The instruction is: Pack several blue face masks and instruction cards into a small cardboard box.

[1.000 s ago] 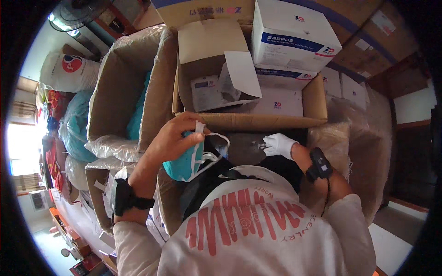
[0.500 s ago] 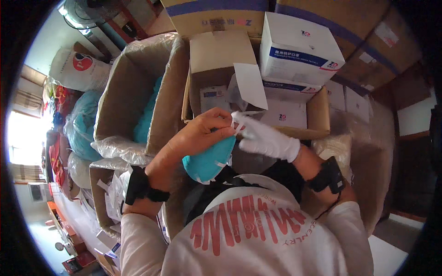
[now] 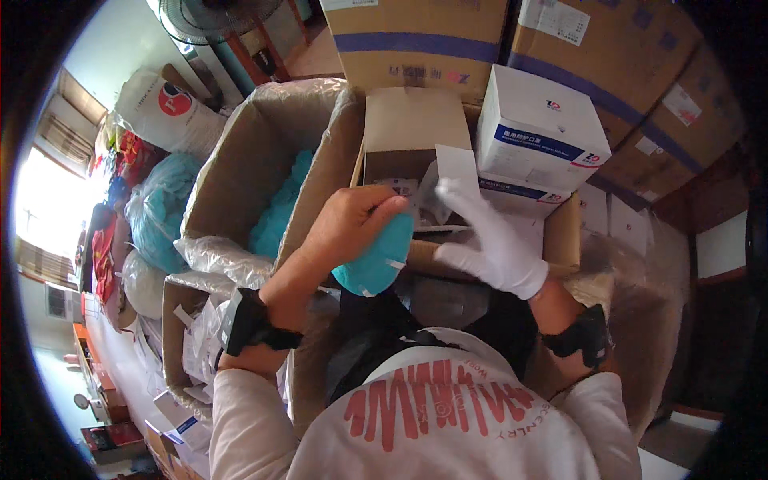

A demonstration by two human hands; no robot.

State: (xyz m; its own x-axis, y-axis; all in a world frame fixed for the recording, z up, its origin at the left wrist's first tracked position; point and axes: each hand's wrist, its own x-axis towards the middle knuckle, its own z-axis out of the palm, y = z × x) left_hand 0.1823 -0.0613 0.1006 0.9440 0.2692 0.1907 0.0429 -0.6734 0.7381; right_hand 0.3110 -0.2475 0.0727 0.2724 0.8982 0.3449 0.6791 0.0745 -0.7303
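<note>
brown cartons (image 3: 420, 60), bright window (image 3: 44, 200), teal mask (image 3: 374, 262)

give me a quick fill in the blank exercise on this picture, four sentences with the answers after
The teal mask is in the bare hand on the person's ____ side. The other hand wears a ____ glove. Each forearm bears a ____ strap. The closed white carton stands to the ____ of the raised brown flap.

Missing words: left; white; black; right.
</note>
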